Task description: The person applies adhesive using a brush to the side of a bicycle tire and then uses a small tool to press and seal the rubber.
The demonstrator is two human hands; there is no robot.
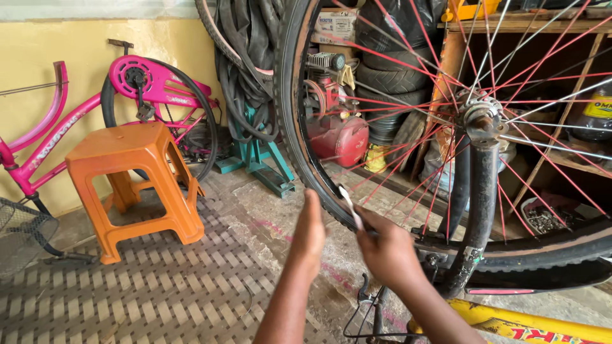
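A large bicycle wheel [299,146] with a black tyre and red and silver spokes fills the right half of the view, held upturned in a black fork [479,210] above a yellow frame [529,328]. My right hand [386,251] sits close to the tyre's lower rim, shut on a thin white stick-like tool [349,205] whose tip points at the tyre. My left hand [309,232] hovers just left of it, fingers straight and together, holding nothing and not touching the wheel.
An orange plastic stool [137,181] stands at left on a patterned floor. Behind it leans a pink bicycle [146,86]. A red compressor [338,127], hanging tyres and tubes [248,64] and wooden shelves [548,38] line the back. A wire basket [22,229] is at far left.
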